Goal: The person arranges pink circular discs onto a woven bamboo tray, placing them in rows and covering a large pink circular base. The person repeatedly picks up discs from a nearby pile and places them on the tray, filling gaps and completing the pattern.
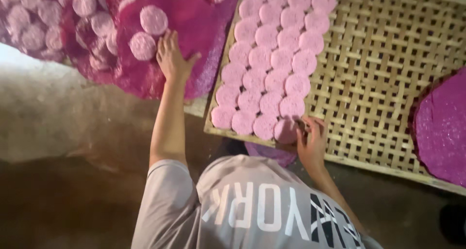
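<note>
While the head camera looks down over a grey printed shirt (252, 205), both bare arms extend away from the body toward the work surface. The left hand (172, 59) lies open, palm down and fingers spread, flat on a large dark magenta round sheet (194, 20) at the upper left. Two pale pink round discs (154, 19) rest on that sheet just beyond the fingertips, the nearer one touching or almost touching them. Further pink discs lie scattered over a heap of similar magenta sheets (73, 35) to the left. The right hand (310, 139) rests at the near edge of a woven bamboo lattice tray (388, 69), its fingers curled onto the edge of one pale pink round disc (286, 131) at the tray's front rim. This disc sits at the near end of the overlapping rows of pink discs (272, 59) that cover the left portion of the tray. A second magenta round sheet (441, 127) lies on the right end of the tray, well apart from both hands. Brown ground (58, 181) shows below the tray.
</note>
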